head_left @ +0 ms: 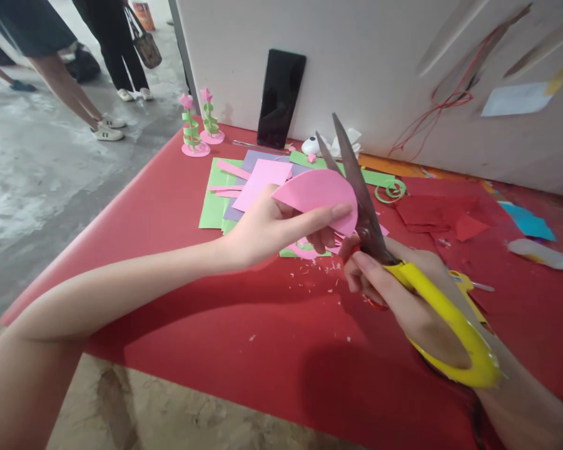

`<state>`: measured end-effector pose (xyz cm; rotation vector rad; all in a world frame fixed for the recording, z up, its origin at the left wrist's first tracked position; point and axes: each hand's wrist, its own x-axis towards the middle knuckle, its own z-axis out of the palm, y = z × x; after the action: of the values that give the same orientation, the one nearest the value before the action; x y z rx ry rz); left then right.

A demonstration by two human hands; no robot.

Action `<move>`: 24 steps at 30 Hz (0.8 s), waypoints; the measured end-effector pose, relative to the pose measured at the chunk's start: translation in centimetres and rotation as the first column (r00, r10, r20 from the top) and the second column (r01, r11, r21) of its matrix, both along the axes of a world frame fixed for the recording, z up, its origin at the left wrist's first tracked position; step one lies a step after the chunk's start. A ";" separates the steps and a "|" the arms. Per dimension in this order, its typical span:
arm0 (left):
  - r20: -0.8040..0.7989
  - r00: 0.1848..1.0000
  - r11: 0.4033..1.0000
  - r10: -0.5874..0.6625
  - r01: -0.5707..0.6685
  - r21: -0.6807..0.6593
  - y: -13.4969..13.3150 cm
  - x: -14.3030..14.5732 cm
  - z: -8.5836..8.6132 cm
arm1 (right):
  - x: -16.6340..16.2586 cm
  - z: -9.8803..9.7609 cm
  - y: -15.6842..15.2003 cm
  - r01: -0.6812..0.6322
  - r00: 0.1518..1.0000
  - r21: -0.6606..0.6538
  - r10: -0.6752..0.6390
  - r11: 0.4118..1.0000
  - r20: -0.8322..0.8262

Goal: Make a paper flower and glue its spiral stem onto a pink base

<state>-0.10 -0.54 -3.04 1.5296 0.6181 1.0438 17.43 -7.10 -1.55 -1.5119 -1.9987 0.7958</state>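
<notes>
My left hand (267, 225) pinches a pink piece of paper (316, 189) with a rounded edge, holding it above the table. In my right hand (398, 294) is a pair of scissors (431, 306) with yellow handles, its dark blades spread and pointing up and away. The blades stand right beside the curved right edge of the pink paper; whether they touch it I cannot tell. Beneath my left hand lie pink sheets (265, 178), green sheets (211, 203) and a purple sheet (256, 156). Small paper scraps (331, 269) are scattered below the pink paper.
Two paper flowers (191, 134) on pink discs stand at the far left of the red table (244, 350). A black phone (281, 97) leans on the white wall. A green paper spiral (390, 190) and a white bottle (539, 253) lie right. People (117, 50) stand beyond.
</notes>
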 end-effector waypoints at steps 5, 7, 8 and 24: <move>-0.033 0.999 1.000 -0.019 0.019 -0.003 0.2 -0.3 -0.3 | 0.5 -1.2 0.2 0.045 0.989 -0.057 -0.053 0.997 -0.141; -0.026 0.999 0.999 -0.046 0.046 -0.005 0.4 -0.4 -0.4 | 0.7 -1.6 0.3 0.045 0.988 -0.091 -0.058 0.995 -0.145; -0.008 0.998 0.998 -0.065 0.065 -0.013 0.5 -0.5 -0.5 | 0.8 -1.7 0.3 0.044 0.990 -0.107 -0.058 0.993 -0.130; 0.128 0.964 0.960 -0.232 0.248 -0.130 1.0 -0.3 -0.8 | 0.8 -0.4 0.0 -0.037 0.999 -0.125 0.040 0.991 0.022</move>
<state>-0.39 0.47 -3.81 1.3702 0.4087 0.8724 18.18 -7.15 -1.96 -1.5635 -2.0343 0.9384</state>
